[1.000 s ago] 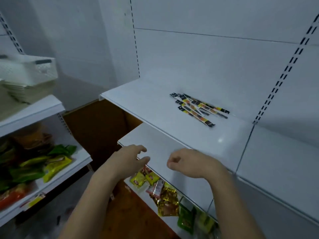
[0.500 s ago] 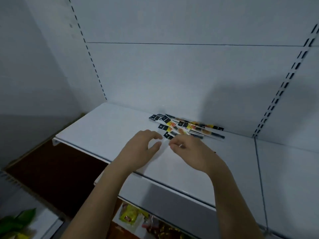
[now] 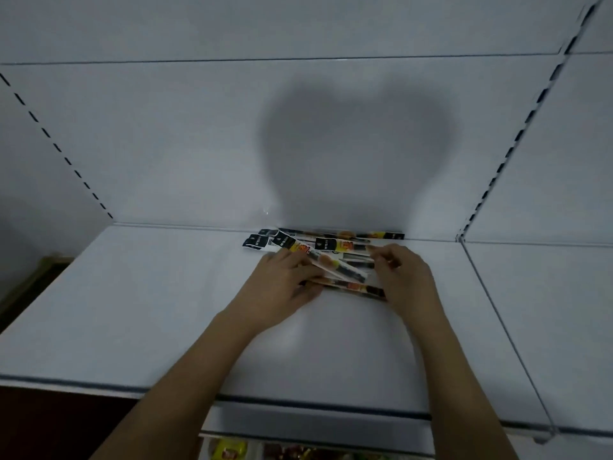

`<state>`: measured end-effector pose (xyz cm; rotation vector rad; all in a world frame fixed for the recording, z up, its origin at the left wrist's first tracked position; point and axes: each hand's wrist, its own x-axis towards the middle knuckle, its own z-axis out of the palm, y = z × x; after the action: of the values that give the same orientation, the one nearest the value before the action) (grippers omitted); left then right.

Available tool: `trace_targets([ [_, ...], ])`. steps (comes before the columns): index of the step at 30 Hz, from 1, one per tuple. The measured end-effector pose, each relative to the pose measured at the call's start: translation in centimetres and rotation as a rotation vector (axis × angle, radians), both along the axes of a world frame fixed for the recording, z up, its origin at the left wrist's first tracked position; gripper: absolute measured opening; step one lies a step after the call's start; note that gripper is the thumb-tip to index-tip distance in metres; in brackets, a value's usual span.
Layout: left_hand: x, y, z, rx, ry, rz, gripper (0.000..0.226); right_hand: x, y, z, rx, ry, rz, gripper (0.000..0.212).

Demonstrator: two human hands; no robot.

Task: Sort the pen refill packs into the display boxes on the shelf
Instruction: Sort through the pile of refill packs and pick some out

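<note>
Both hands on the pen refill packs [image 3: 326, 252], which lie piled at the back of the white shelf [image 3: 132, 293] against the rear panel. Left hand [image 3: 282, 287] fingers curl round the pile's left end; right hand [image 3: 403, 277] pinches a pack at the right end.

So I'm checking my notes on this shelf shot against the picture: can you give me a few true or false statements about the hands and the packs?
1. Both hands are on the pile of refill packs. True.
2. The packs lie at the front edge of the shelf. False: they lie at the back, by the rear panel.
3. A display box stands beside the packs. False: none is in view.
4. The left hand is left of the right hand. True.
</note>
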<state>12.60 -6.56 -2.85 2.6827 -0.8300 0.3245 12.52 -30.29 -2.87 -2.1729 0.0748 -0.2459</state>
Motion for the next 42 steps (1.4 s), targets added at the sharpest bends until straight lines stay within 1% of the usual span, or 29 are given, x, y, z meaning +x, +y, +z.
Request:
trace_targets([
  [3, 0.9, 0.9, -1.0, -0.130, -0.126, -0.009, 0.021, 0.7, -0.2, -0.6, -0.058, -0.045, 0.055, 0.019],
  [5, 1.2, 0.9, -1.6, -0.166, -0.163, -0.013, 0.026, 0.7, -0.2, -0.8, -0.068, -0.075, 0.072, 0.021],
  [9, 1.6, 1.1, -2.3, -0.090, -0.072, 0.048, 0.043, 0.3, 0.5, -1.6, -0.179, -0.141, 0.048, 0.024],
  [11, 1.6, 0.9, -2.1, -0.066, -0.055, 0.071, 0.045, 0.1, 0.8, -1.5, -0.270, -0.137, 0.029, 0.035],
  [14, 1.5, 0.6, -1.8, -0.065, -0.057, 0.088, 0.042, -0.3, 1.3, -1.4, -0.434, -0.057, 0.054, 0.066],
  [17, 1.4, 0.7, -2.2, -0.078, -0.068, 0.051, 0.039, -0.1, 1.4, -1.9, -0.497, 0.027, 0.120, 0.075],
  [19, 1.4, 0.8, -2.4, -0.085, -0.063, 0.009, 0.039, -0.1, 1.3, -1.8, -0.455, 0.032, 0.127, 0.073],
  [23, 1.1, 0.6, -2.1, -0.070, -0.036, 0.012, 0.040, -0.5, 1.4, -1.5, -0.345, -0.166, 0.083, 0.061],
  [27, 1.1, 0.4, -2.2, -0.035, -0.066, 0.036, 0.044, -0.9, 1.6, -1.2, -0.214, -0.221, 0.059, 0.051],
  [30, 1.0, 0.3, -2.2, -0.024, -0.094, 0.042, 0.041, -0.9, 1.7, 0.1, -0.041, -0.281, -0.027, 0.032],
  [32, 0.9, 0.3, -2.1, -0.034, -0.115, 0.040, 0.038, 0.2, 1.7, 1.0, -0.023, -0.275, -0.047, 0.027],
  [35, 0.6, 0.3, -2.1, -0.034, -0.124, 0.035, 0.036, 3.0, 1.3, 1.2, -0.181, -0.236, -0.014, 0.029],
  [39, 0.4, 0.5, -2.0, -0.033, -0.146, 0.051, 0.030, 5.6, 1.8, 0.9, -0.562, -0.191, -0.029, 0.024],
  [42, 0.4, 0.4, -1.8, -0.042, -0.122, 0.055, 0.031, 6.1, 2.6, 0.7, -0.683, -0.177, -0.067, 0.018],
])
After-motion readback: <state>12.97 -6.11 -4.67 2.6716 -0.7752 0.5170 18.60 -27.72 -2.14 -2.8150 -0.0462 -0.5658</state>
